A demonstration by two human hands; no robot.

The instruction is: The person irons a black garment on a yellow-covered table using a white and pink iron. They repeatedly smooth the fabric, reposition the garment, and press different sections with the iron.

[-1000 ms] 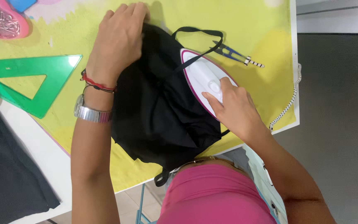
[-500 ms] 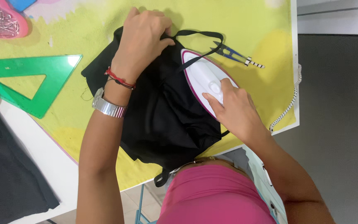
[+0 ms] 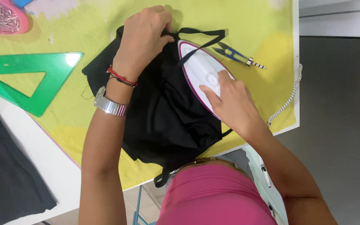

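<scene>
Left hand [image 3: 143,35] pinching the far edge of black fabric [image 3: 163,112], right hand [image 3: 230,102] gripping white iron [image 3: 198,68] on it, snips [image 3: 238,55] right, green set square [image 3: 26,77] left

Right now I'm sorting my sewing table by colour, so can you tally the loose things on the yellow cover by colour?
Black: 1, the black fabric piece under the left hand
White: 1, the white iron under the right hand
Green: 1, the green set square
Blue: 1, the blue thread snips
Pink: 1, the pink pin dish
Total: 5
</scene>
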